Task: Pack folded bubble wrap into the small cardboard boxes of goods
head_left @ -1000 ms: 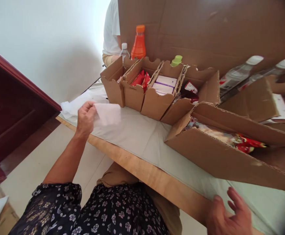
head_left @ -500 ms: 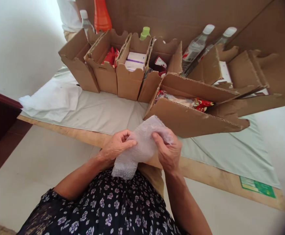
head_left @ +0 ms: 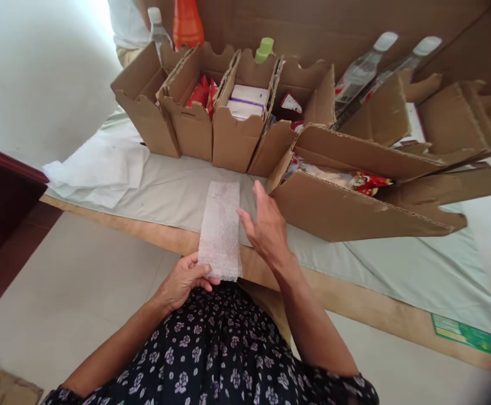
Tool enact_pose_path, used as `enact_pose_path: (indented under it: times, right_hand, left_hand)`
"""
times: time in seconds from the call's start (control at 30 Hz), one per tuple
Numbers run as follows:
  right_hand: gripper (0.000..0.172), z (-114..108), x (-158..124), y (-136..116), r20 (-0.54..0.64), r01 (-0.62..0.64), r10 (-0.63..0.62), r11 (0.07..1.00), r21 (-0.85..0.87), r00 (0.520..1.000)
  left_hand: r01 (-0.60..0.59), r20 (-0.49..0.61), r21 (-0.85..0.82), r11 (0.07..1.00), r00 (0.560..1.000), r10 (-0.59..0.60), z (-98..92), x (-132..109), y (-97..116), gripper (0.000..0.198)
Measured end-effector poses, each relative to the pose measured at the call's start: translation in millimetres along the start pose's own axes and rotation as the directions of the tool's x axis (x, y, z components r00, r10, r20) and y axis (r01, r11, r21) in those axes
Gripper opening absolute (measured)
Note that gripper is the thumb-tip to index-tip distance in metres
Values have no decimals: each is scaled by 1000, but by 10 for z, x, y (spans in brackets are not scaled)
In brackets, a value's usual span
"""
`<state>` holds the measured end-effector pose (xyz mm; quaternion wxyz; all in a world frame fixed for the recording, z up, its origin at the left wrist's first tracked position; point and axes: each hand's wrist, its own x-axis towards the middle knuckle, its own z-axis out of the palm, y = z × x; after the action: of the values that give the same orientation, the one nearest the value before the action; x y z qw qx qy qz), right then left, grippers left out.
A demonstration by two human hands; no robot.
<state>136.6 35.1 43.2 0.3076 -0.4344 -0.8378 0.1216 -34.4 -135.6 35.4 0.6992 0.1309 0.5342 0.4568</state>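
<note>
A strip of white bubble wrap lies stretched out lengthwise over the near edge of the table. My left hand pinches the strip's near end with thumb and fingers closed on it. My right hand hovers flat and open beside the strip's right side, fingers stretched out toward a long cardboard box that holds red snack packets.
A row of open cardboard boxes with red packets and white cartons stands at the back. Bottles stand behind them. A pile of white sheets lies at the left. A pale cloth covers the table. A person in white stands at the far end.
The bubble wrap, bunched between both hands half a second ago, is now laid out flat. My right hand has let go of it and opened.
</note>
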Motion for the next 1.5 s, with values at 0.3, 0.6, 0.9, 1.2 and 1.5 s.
enact_pose_path:
  times: [0.3,0.6,0.9,1.2,1.5]
  right_hand:
    - [65,-490,-887,-21,380,235,-265,964,126,886]
    - [23,88,-895,-170,116,-15,-31,927,374,993]
    - [36,84,-828,-185,56,-90,77,953,289,995]
    - [25,33,-840,-303,111,289,-293,956,52,950]
    - [24,62,-775,-274,269,78,-141,969,233,953]
  left_hand:
    - [34,8,0,999,999,-34,-33,110,29,58]
    - [-336,-136,730,596,782,608,-269,-126,117,61]
    - [-367,83,915,169,581,810,-55,367,-3,38]
    - [-301,145,952,46,580,802,-109,437,40,49]
    - [-496,431,853,-161,497,753,-193,150,55,29]
